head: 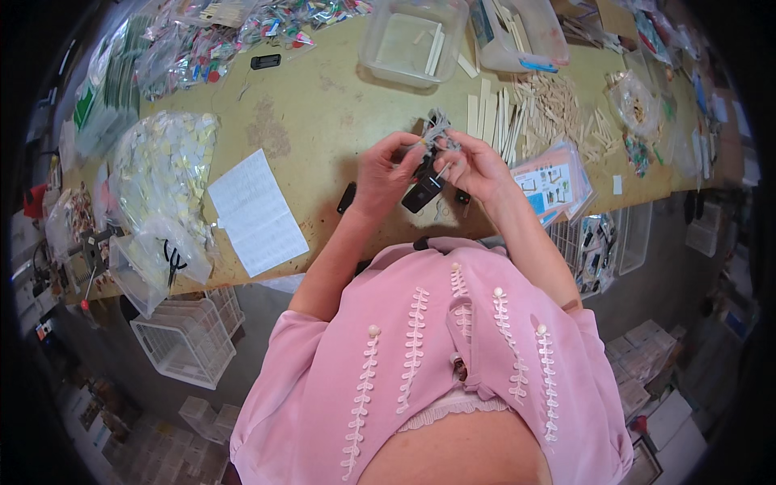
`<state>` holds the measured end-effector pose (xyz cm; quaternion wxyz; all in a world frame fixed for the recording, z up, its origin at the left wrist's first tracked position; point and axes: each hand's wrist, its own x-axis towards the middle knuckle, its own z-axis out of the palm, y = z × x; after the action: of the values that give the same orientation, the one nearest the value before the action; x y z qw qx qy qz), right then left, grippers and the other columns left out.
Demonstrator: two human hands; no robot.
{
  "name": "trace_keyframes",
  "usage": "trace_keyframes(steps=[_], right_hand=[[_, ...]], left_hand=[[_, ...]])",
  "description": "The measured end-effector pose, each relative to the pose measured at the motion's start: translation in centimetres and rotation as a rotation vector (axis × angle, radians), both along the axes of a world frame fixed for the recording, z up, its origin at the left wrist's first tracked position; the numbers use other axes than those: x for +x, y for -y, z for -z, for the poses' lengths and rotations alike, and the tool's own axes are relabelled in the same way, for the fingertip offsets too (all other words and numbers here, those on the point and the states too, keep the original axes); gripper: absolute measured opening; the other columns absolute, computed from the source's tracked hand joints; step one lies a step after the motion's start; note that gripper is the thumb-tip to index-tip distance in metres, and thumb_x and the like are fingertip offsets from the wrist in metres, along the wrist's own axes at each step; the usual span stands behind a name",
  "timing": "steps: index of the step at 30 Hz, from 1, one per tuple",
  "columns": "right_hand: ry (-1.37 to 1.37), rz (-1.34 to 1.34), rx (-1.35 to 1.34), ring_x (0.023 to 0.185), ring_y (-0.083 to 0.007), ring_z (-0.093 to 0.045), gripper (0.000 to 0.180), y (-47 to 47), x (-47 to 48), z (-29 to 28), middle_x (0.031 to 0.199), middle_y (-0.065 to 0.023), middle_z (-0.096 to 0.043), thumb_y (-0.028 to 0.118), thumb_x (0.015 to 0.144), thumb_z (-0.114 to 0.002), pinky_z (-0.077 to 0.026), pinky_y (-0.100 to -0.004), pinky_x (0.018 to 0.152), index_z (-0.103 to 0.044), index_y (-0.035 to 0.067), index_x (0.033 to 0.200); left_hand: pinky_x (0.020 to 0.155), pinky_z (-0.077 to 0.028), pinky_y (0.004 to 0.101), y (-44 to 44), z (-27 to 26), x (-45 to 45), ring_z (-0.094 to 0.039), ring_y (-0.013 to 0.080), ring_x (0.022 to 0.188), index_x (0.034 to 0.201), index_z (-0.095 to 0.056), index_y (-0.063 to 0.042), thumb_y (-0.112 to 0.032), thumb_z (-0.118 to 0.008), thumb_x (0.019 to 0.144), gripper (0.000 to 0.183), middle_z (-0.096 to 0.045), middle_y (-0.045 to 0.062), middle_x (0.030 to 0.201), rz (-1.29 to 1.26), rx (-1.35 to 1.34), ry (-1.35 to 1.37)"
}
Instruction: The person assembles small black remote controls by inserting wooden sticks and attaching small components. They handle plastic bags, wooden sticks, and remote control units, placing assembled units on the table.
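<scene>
My left hand (388,167) pinches a tangled bundle of thin grey cords (435,130) between thumb and fingers. On the other side of the same bundle, my right hand (482,167) grips it, and a thin light-coloured piece sticks out below those fingers. A black box-shaped object (423,194) with a small light mark is just beneath the bundle; I cannot tell whether it hangs or rests on the table. Beside my left wrist lies another black object (347,198), partly hidden. A small dark part (462,197) lies under my right hand.
On the worktable (327,115) are a printed paper sheet (259,212), a bag of pale square pieces (163,157), pliers (174,262), plastic bins (414,76), wooden sticks (548,106), illustrated cards (551,182) and a black holder (265,62). White baskets (182,345) stand below the front edge.
</scene>
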<state>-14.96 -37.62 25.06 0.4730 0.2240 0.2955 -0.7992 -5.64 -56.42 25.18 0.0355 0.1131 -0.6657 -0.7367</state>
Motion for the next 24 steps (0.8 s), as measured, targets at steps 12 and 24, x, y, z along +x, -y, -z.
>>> trace_keyframes(steps=[12, 24], right_hand=[[-1.348, -0.495, 0.461, 0.113, -0.0244, -0.063, 0.024, 3.1, 4.4, -5.4, 0.115, -0.0096, -0.068, 0.005, 0.095, -0.067, -0.044, -0.0360, 0.104, -0.068, 0.004, 0.119], [-0.997, -0.653, 0.299, 0.092, -0.0102, -0.061, 0.017, 3.1, 6.7, -5.0, 0.094, -0.0027, -0.069, 0.013, 0.104, -0.061, -0.050, -0.0263, 0.083, -0.070, -0.001, 0.107]], left_hand=[[0.069, -0.050, 0.0387, 5.1, -6.4, 2.6, -0.061, 0.0292, 0.076, 0.091, -0.067, -0.005, -0.005, -0.075, 0.082, 0.012, -0.065, 0.010, 0.083, 0.173, -0.670, -0.391], [0.057, -0.039, 0.0229, 4.5, -5.4, 4.5, -0.048, 0.0018, 0.068, 0.090, -0.061, -0.006, -0.009, -0.081, 0.091, 0.020, -0.054, -0.005, 0.077, 0.309, 0.120, -0.003]])
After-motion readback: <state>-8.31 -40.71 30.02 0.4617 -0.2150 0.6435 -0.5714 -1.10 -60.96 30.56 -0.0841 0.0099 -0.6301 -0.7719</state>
